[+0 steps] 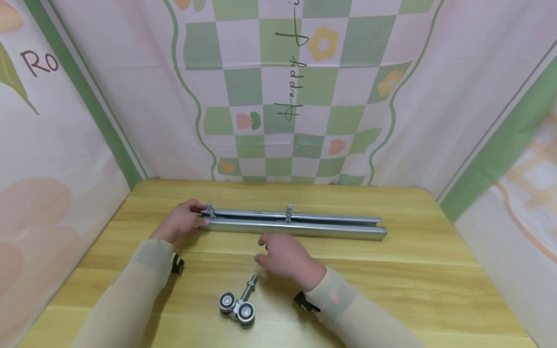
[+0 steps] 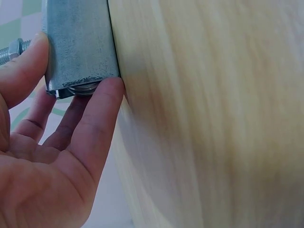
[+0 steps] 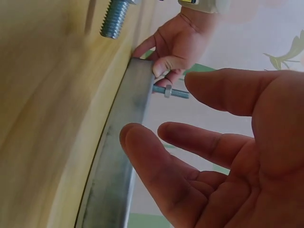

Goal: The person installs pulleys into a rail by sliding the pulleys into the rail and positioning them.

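A grey metal channel rail (image 1: 330, 231) lies lengthwise across the table, slot side up. Two threaded bolts rise out of its slot, one bolt (image 1: 210, 210) at the left end and another bolt (image 1: 289, 213) near the middle. My left hand (image 1: 180, 222) holds the rail's left end; in the left wrist view its thumb presses the upper edge and a finger the lower corner, with part of a wheel (image 2: 83, 89) showing inside the rail. Just in front of the rail hovers my right hand (image 1: 285, 256), fingers loosely bent and holding nothing. Nearer me lies a loose roller trolley (image 1: 238, 308) with its bolt.
The rail rests on a wood-grain table (image 1: 413, 280). Behind it hangs a checked, flower-printed curtain (image 1: 287, 87), with more printed cloth on both sides. Each wrist wears a dark strap-like piece.
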Tool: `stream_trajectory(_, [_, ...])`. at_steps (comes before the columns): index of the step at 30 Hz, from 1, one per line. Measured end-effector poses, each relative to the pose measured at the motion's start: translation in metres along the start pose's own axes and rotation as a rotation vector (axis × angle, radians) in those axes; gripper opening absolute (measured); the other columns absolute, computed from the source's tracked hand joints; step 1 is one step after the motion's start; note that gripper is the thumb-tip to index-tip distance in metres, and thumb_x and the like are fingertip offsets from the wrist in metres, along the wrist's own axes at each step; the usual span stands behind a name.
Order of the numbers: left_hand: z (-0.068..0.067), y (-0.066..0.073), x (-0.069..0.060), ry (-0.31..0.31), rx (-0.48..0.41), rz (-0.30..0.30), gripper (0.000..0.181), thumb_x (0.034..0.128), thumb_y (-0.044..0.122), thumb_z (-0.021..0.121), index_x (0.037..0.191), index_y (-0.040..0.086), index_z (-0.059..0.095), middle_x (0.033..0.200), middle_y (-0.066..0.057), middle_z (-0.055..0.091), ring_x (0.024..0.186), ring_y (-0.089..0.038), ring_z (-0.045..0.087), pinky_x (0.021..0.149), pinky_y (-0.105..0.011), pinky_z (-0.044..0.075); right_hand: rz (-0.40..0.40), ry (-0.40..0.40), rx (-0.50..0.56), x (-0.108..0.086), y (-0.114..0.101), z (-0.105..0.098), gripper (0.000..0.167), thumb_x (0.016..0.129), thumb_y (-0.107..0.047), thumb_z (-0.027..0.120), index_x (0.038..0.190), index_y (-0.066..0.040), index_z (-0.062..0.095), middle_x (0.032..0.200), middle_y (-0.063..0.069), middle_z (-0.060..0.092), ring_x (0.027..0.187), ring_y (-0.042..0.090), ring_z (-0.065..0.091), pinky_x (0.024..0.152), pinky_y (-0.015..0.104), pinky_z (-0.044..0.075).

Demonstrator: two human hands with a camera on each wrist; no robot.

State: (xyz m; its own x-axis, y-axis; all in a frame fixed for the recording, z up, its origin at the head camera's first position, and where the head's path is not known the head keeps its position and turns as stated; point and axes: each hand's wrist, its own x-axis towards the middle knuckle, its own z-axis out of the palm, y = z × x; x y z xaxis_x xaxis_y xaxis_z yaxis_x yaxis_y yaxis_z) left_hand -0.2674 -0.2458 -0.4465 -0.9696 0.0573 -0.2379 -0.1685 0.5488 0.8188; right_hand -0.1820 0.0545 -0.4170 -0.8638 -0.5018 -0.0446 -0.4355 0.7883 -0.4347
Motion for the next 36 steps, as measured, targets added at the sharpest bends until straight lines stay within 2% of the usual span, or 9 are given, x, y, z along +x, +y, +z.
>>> stream_trajectory(8, [0.0, 0.001, -0.001, 0.006, -0.004, -0.003, 0.04, 0.0901, 0.007, 0.072, 0.127, 0.002, 0.056, 0.132, -0.019, 0.054, 0.104, -0.031, 0.057, 0.08, -0.038, 0.054, -0.014, -0.05, 0.005, -0.003, -0.002, 0.01, 0.035, 0.091, -0.029, 0.068, 0.115, -0.003, 0.068, 0.098, 0.007, 0.072, 0.09, 0.024, 0.066, 0.085, 0.041, 0.052])
stream_trajectory(13, [0.001, 0.001, -0.001, 0.004, -0.01, -0.003, 0.04, 0.0901, 0.007, 0.072, 0.126, 0.003, 0.056, 0.132, -0.019, 0.054, 0.103, -0.03, 0.057, 0.08, -0.039, 0.054, -0.006, -0.103, 0.017, -0.006, -0.004, 0.017, 0.021, 0.091, -0.032, 0.069, 0.09, -0.011, 0.067, 0.075, -0.002, 0.064, 0.066, 0.015, 0.057, 0.066, 0.034, 0.05])
stream_trajectory(16, [0.0, 0.001, 0.0, 0.01, -0.008, -0.009, 0.04, 0.0904, 0.007, 0.072, 0.127, 0.004, 0.056, 0.132, -0.018, 0.054, 0.104, -0.03, 0.056, 0.08, -0.039, 0.054, 0.014, -0.13, 0.041, -0.007, -0.005, 0.02, 0.022, 0.091, -0.033, 0.07, 0.079, -0.015, 0.062, 0.066, -0.005, 0.055, 0.059, 0.014, 0.051, 0.058, 0.031, 0.045])
stream_trajectory(25, [0.0, 0.0, 0.003, 0.01, -0.008, -0.003, 0.041, 0.0891, 0.008, 0.073, 0.126, 0.004, 0.056, 0.132, -0.019, 0.054, 0.104, -0.03, 0.057, 0.079, -0.038, 0.054, 0.028, -0.158, 0.065, -0.006, -0.01, 0.027, 0.029, 0.089, -0.036, 0.07, 0.07, -0.016, 0.06, 0.062, -0.004, 0.054, 0.056, 0.014, 0.05, 0.055, 0.03, 0.044])
stream_trajectory(30, [0.0, 0.002, 0.002, 0.013, -0.004, 0.0, 0.042, 0.0893, 0.007, 0.073, 0.128, 0.003, 0.056, 0.133, -0.019, 0.053, 0.104, -0.031, 0.057, 0.08, -0.039, 0.054, 0.015, -0.156, 0.038, -0.004, -0.014, 0.031, 0.031, 0.088, -0.037, 0.07, 0.067, -0.016, 0.06, 0.06, -0.004, 0.053, 0.055, 0.014, 0.05, 0.054, 0.03, 0.043])
stream_trajectory(36, [0.001, 0.001, 0.0, 0.01, 0.004, 0.005, 0.043, 0.0897, 0.007, 0.072, 0.129, 0.002, 0.055, 0.134, -0.021, 0.053, 0.105, -0.031, 0.057, 0.08, -0.04, 0.054, 0.035, -0.149, -0.002, -0.002, -0.018, 0.038, 0.035, 0.086, -0.036, 0.072, 0.062, -0.015, 0.057, 0.058, -0.003, 0.052, 0.052, 0.014, 0.049, 0.053, 0.03, 0.043])
